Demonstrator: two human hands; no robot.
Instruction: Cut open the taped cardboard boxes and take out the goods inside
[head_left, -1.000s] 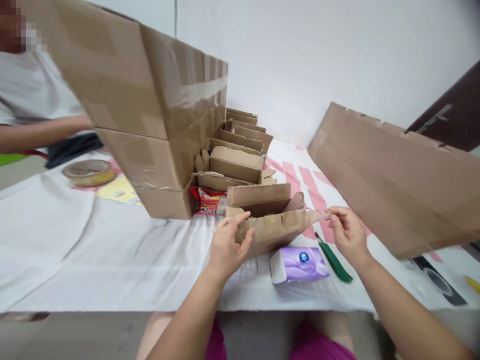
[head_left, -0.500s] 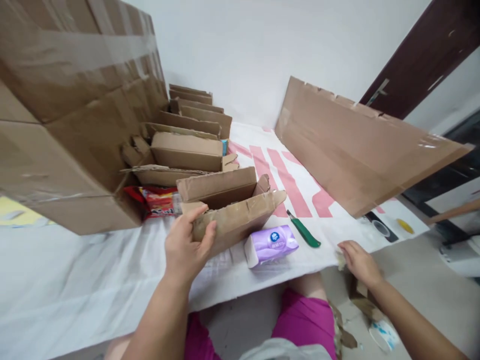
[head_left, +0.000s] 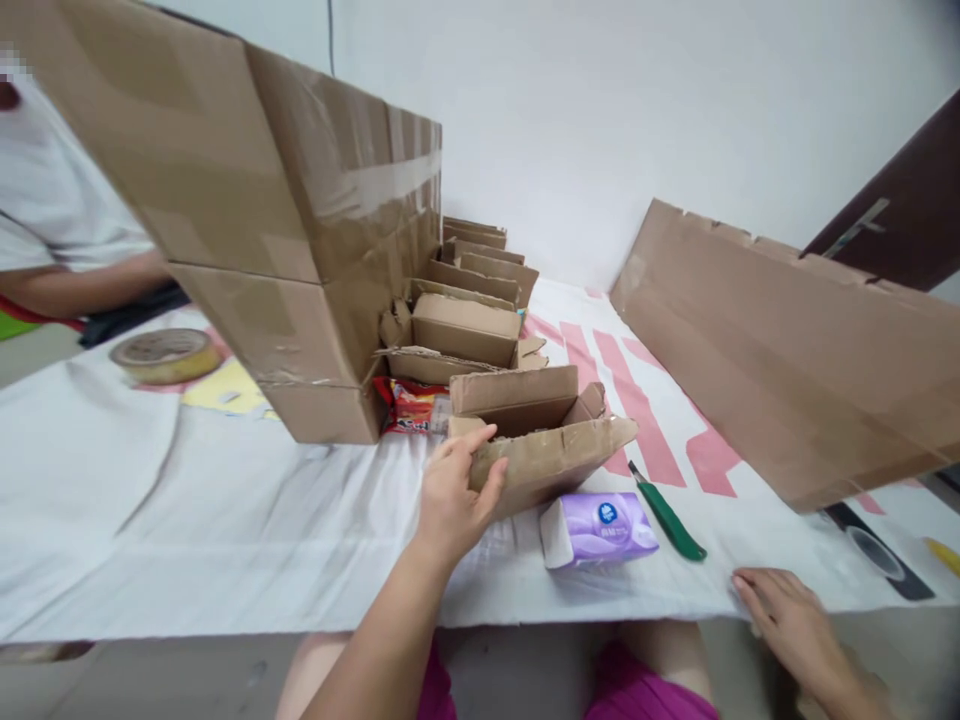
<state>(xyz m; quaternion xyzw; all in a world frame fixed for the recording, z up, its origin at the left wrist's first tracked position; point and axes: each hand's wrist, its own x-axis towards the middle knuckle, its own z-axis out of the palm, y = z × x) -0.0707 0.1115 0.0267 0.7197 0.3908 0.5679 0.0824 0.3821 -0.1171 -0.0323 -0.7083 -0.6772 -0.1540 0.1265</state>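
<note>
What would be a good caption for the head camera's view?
Left hand gripping a small brown cardboard box beside a purple tissue pack and a green-handled knife.

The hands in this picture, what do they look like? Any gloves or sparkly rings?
The left hand and right hand are a person's, with fingers and thumbs. They're bare: no gloves, and I can't see rings, bracelets or a watch. No sleeves show either.
</note>
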